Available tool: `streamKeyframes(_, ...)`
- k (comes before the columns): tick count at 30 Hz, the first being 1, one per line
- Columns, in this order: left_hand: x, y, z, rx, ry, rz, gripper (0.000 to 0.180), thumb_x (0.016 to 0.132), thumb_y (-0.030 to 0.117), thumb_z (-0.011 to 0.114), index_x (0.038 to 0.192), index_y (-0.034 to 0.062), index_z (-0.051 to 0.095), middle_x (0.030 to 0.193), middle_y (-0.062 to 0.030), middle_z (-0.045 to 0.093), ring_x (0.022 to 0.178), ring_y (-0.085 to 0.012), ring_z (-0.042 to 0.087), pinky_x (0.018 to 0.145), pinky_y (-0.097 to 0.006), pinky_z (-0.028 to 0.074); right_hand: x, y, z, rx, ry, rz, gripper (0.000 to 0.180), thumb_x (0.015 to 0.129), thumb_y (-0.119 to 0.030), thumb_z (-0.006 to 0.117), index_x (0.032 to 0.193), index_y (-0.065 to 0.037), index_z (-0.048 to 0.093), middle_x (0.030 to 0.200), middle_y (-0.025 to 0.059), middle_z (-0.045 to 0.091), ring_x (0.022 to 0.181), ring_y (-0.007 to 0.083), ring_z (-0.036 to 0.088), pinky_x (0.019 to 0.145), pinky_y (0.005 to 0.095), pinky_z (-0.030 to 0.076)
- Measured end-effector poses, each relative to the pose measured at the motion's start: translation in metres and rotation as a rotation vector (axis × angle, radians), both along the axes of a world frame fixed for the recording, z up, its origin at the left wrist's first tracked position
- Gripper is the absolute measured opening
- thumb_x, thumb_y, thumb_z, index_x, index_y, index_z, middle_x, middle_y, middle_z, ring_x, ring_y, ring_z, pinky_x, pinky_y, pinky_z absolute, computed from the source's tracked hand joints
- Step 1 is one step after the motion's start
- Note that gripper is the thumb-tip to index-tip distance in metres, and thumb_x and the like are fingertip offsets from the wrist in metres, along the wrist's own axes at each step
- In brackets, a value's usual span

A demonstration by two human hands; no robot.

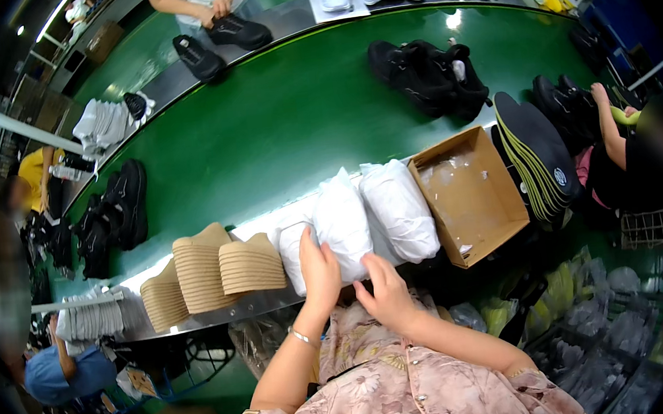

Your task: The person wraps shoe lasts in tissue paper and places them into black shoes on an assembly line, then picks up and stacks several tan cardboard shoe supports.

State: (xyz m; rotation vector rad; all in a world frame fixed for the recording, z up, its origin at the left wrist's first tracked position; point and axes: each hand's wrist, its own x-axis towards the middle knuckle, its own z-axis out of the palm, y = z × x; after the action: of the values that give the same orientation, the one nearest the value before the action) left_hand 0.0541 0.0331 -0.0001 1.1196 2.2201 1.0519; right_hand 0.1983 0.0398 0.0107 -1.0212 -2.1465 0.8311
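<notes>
The left hand [319,270] lies with its fingers pressed together and flat against the near side of a small white wrapped bundle [298,254], which stands on the metal ledge [222,313] at the near edge of the green conveyor belt [276,124]. The right hand [387,289] is just beside it, its fingers half curled with the tips close to the lower end of a taller white bundle [343,223]; I cannot tell if it pinches the wrapping or only touches it. A third white bundle [400,208] leans to the right of this one, touching an open cardboard box [470,197] near the right end of the ledge. To the left of the bundles, stacks of tan insoles [218,270] stand on the same ledge. Black shoes [430,74] lie on the belt toward its far right side, and another person's hands [215,9] hold a black shoe [239,31] at the far edge.
</notes>
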Motion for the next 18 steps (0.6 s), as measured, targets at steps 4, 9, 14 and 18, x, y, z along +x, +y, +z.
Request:
streamKeyframes(4, 0.002, -0.063, -0.012, -0.023, 0.11, 0.158, 0.038, 0.09, 0.007, 0.042, 0.123, -0.0104, 0.039, 0.118, -0.029, 0.049, 0.109, -0.0423, 0.047, 0.094, -0.041, 0.037, -0.013, -0.038, -0.016, -0.256, 0.068, 0.219, 0.032, 0.079, -0.007, 0.057, 0.108, 0.005, 0.05, 0.101, 0.0216, 0.057, 0.091, 0.0378, 0.058, 0.077, 0.0408, 0.049)
streamKeyframes(9, -0.016, -0.083, -0.05, -0.202, -0.035, 0.342, 0.043, 0.092, 0.02, 0.043, 0.122, -0.0109, 0.042, 0.115, -0.0306, 0.052, 0.108, -0.0394, 0.052, 0.09, -0.04, 0.041, -0.066, -0.057, -0.076, -0.495, -0.032, 0.223, 0.069, 0.081, -0.013, 0.058, 0.129, 0.017, 0.019, 0.127, 0.0377, 0.031, 0.118, 0.0473, 0.036, 0.099, 0.0428, 0.033)
streamKeyframes(14, -0.019, -0.088, -0.08, -0.1, -0.464, 0.54, 0.051, 0.093, 0.029, 0.043, 0.123, -0.0122, 0.043, 0.116, -0.0217, 0.054, 0.106, -0.0262, 0.052, 0.089, -0.033, 0.041, -0.093, -0.059, -0.104, -0.586, -0.054, 0.073, 0.081, 0.079, -0.022, 0.062, 0.132, 0.014, 0.012, 0.13, 0.0396, 0.023, 0.123, 0.0516, 0.024, 0.104, 0.0481, 0.024)
streamKeyframes(18, -0.025, -0.083, -0.069, -0.016, -0.926, 0.608, 0.053, 0.094, 0.035, 0.043, 0.12, -0.011, 0.047, 0.12, -0.0169, 0.053, 0.108, -0.0231, 0.049, 0.09, -0.032, 0.039, -0.097, -0.057, -0.092, -0.576, -0.085, -0.091, 0.077, 0.075, -0.025, 0.065, 0.129, 0.011, 0.023, 0.124, 0.0335, 0.035, 0.116, 0.0463, 0.034, 0.099, 0.0466, 0.03)
